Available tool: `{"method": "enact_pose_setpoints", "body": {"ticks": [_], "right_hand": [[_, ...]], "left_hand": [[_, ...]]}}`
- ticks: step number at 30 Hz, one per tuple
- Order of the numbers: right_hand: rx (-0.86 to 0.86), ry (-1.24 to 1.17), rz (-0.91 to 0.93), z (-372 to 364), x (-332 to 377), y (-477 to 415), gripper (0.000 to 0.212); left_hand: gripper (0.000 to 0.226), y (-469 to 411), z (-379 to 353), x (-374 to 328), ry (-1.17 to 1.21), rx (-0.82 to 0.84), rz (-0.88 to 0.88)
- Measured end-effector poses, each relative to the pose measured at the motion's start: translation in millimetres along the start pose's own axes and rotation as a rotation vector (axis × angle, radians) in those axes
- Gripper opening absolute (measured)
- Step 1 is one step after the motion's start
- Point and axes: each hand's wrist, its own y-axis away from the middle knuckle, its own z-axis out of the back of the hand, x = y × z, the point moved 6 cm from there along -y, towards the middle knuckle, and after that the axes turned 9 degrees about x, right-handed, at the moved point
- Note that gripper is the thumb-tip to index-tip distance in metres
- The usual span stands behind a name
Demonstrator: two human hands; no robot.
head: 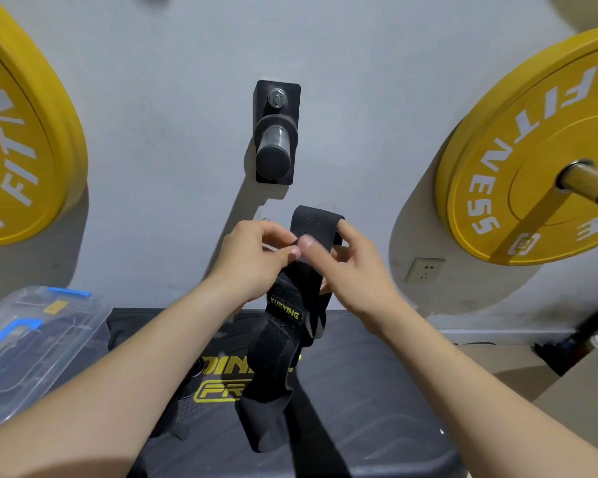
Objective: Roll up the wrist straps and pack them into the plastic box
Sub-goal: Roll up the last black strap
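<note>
Grey wall (170, 98) holds yellow round weight plates (531, 150) at nine and three o'clock. Black padded counter (376, 391) at six; clear plastic box (32, 339), blue-latched, at eight. Centre, black fabric wrist strap (273, 357) dangles over the counter, top pinched by left hand (252, 257) and right hand (356, 270).

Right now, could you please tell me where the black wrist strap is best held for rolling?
Probably at its folded top end, pinched from both sides as the left hand and right hand do; the wrist strap hangs down from there, its loose tail free to roll.
</note>
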Motion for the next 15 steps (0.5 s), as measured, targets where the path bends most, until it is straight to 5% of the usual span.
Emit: {"method": "enact_pose_setpoints", "body": {"ticks": [5, 8, 15], "right_hand": [[0.062, 0.028, 0.04, -3.4, -5.6, -3.9, 0.028], [0.035, 0.011, -0.048, -4.2, -14.3, -3.7, 0.013], [-0.087, -0.236, -0.206, -9.3, -19.3, -2.5, 0.016]], "left_hand": [[0.006, 2.3, -11.4, 4.5, 0.262, 0.099, 0.129], [0.008, 3.4, -9.6, 5.9, 0.388, 0.02, 0.169], [0.021, 3.0, -1.6, 0.3, 0.624, -0.121, 0.147]]}}
